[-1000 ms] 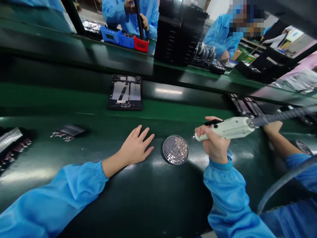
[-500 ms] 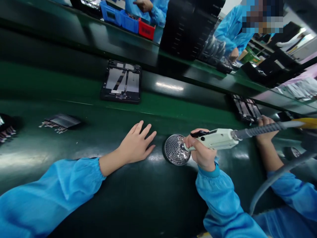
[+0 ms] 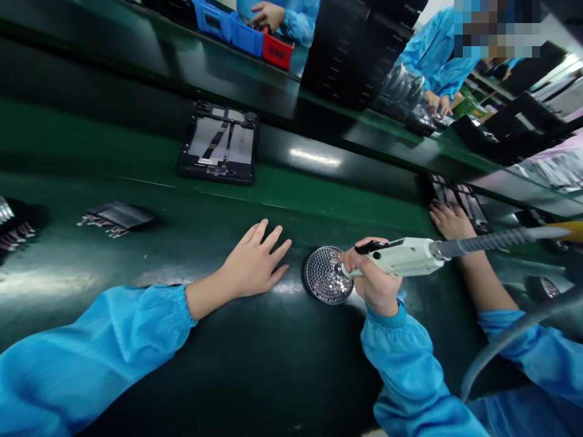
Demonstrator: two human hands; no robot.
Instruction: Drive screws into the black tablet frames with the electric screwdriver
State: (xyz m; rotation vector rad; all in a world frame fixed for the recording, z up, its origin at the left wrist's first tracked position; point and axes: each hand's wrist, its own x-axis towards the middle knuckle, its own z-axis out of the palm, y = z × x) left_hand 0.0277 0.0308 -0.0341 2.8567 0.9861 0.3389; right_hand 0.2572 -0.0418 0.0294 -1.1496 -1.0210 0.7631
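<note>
My right hand is wrapped round a pale green electric screwdriver, whose corded end points right. Its tip reaches over a round metal dish with a perforated plate and small shiny screws; whether the tip touches them I cannot tell. To the left of the dish, my left hand lies palm down on the dark green bench, fingers spread, holding nothing. Beyond it on the green strip is an opened tablet with its inner parts and ribbon cables showing.
Dark battery packs with short wires lie at the left. A co-worker's hand is beside another opened device at the right. The screwdriver's grey cable loops nearby. Blue bins and a red bin stand on the shelf.
The co-worker's hand at the right has moved left and away over the opened device. My hands keep their places at the dish and bench; the view has shifted slightly.
</note>
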